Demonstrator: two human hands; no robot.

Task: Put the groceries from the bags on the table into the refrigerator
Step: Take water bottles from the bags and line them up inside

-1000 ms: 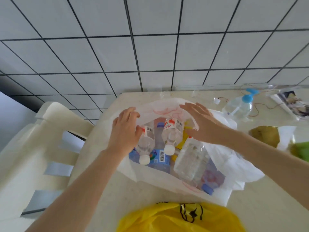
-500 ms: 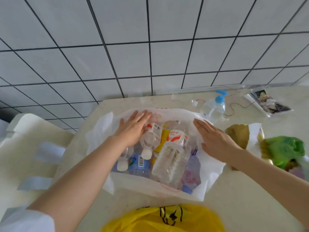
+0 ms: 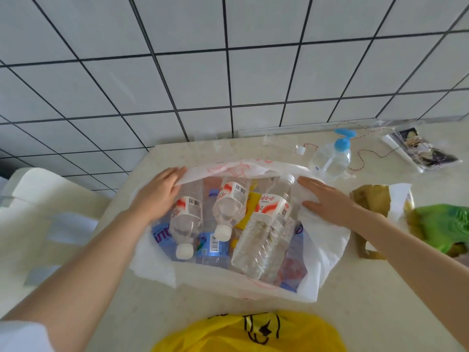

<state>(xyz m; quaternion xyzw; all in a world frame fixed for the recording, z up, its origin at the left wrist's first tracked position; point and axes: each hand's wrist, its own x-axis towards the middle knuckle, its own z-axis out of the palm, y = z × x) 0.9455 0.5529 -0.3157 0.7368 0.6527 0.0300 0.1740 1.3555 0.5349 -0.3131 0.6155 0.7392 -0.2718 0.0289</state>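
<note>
- White bag (image 3: 327,252) lies open at the middle of the frame on the table (image 3: 380,301); thin, soft plastic, holds no shape of its own.
- Left hand (image 3: 157,196), left of centre, has its fingers curled over the bag's far-left rim and grips that edge, holding the mouth open.
- Right hand (image 3: 330,201), right of centre, lies flat with straight fingers on the bag's right flap, pressing it down; it grips nothing.
- Inside: three clear water bottles with red-and-white labels. Left bottle (image 3: 186,219) and middle bottle (image 3: 229,204) point their white caps toward the lower edge of the frame; the big bottle (image 3: 266,229) is the largest and points its cap toward the upper edge.
- Under them, a blue-labelled bottle (image 3: 212,246) and something yellow (image 3: 250,209), partly hidden.
- Judgement: all look full, so heavy for their size; thin ribbed walls will give under a squeeze; smooth film labels probably slick.
- Best hold: round the body at the label band, or at the neck below the cap. Top bottles first.
- Risk: rounded bottles may roll once one is lifted; the loose flap may fall back.
- Nearby: yellow bag (image 3: 248,334) at lower centre, green bag (image 3: 444,224) at right.
</note>
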